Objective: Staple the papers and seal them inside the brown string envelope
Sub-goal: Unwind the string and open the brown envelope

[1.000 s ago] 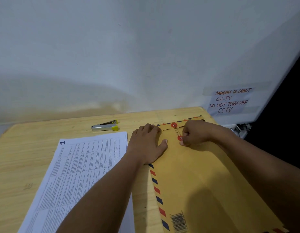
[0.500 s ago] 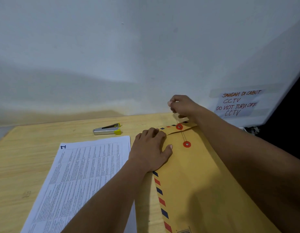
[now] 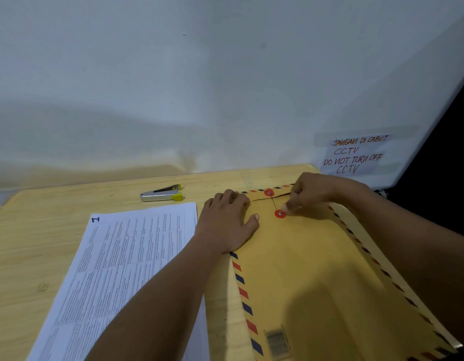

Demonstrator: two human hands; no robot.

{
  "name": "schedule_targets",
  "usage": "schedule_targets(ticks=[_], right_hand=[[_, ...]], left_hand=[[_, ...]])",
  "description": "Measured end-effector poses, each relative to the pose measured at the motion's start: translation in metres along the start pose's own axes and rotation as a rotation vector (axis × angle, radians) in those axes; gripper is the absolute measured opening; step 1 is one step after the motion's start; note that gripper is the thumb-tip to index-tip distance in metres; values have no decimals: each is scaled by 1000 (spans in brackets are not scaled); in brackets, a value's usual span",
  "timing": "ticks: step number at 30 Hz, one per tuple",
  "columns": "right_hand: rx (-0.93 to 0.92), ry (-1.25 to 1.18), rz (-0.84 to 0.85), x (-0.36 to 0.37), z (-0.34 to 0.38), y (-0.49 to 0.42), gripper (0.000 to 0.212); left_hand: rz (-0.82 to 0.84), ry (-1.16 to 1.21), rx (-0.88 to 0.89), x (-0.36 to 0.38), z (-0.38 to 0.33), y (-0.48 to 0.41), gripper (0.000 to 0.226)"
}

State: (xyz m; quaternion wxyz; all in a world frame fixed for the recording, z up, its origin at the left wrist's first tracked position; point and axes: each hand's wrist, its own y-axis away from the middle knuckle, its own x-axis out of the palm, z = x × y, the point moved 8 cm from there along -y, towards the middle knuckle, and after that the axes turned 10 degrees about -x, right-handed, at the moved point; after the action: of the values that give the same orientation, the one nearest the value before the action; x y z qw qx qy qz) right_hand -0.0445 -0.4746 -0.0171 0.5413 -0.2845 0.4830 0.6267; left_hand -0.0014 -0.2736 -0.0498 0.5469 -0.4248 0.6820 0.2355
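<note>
Left hand point(image 3: 227, 222) presses flat, fingers relaxed, on the far corner of the smooth brown stripe-edged envelope point(image 3: 316, 282), which lies on the pale wooden table point(image 3: 30, 243); right hand point(image 3: 316, 194) pinches the thin string point(image 3: 274, 203) by the lower round red disc point(image 3: 279, 213). Printed white papers point(image 3: 121, 269) lie just left, a small metal stapler point(image 3: 161, 195) beyond them.

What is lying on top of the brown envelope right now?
The left hand presses on the envelope; the right hand pinches the string by the lower red button. Its inside is hidden.
</note>
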Motion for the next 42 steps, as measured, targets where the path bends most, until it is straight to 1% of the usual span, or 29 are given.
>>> schedule_targets(ticks=[2,4,6,8,10,11,13,14,16,18,21,24,27,29,30,31,32,34,35,37,38,39,41,42], right_hand=[[0,83,160,12,3,17,30],[-25,45,215,20,12,30,25],[-29,-15,187,21,27,37,24],[-10,23,110,15,41,37,26],[29,182,45,6,52,36,29],[58,285,28,1,57,38,27],[114,430,52,-1,62,41,22],[133,450,98,2,64,44,19],[98,397,203,15,70,44,18],[-26,259,210,26,83,38,18],[-176,145,41,20,102,22,26],[-241,14,-193,-7,109,-3,24],[-181,-189,-421,-39,90,-31,23],[-107,-215,-540,-57,70,-44,23],[-64,-211,-562,-63,58,-49,23],[-26,-205,-556,-66,47,-53,23],[15,-194,-515,-65,35,-57,26],[96,-99,-384,-57,17,-59,38],[133,-21,-346,-53,10,-56,47],[160,105,-373,-50,6,-42,64],[113,131,-393,-47,11,-35,68],[34,146,-375,-39,20,-29,68],[-92,219,-245,-17,40,-18,64],[-129,278,-187,-6,46,-15,59]], left_hand=[[10,-4,0,0,-1,2,55],[17,-15,1,1,-1,4,56],[16,-22,-3,0,-1,5,56],[23,-17,-9,-1,-2,5,57],[27,-2,-15,-1,-1,4,57],[27,5,-16,-2,-1,4,56],[24,8,-15,-3,-1,4,56],[23,3,-12,-3,-1,5,57],[20,7,-6,-4,-2,5,57],[20,25,-6,-3,-1,5,57],[12,26,10,-1,2,6,56],[-2,36,21,-1,1,8,52],[-17,33,31,-1,0,7,53],[-45,60,46,-3,0,7,51],[-64,84,58,-4,0,7,49],[-79,105,72,-5,0,8,46],[-89,117,85,-6,-1,7,42],[-84,115,84,-4,0,6,38],[-70,107,71,-2,2,5,41],[-39,84,44,0,3,4,51],[-28,68,35,0,3,3,55],[-20,65,28,0,2,2,57],[-14,113,4,-4,3,3,55],[-12,157,-13,-7,5,2,53]])
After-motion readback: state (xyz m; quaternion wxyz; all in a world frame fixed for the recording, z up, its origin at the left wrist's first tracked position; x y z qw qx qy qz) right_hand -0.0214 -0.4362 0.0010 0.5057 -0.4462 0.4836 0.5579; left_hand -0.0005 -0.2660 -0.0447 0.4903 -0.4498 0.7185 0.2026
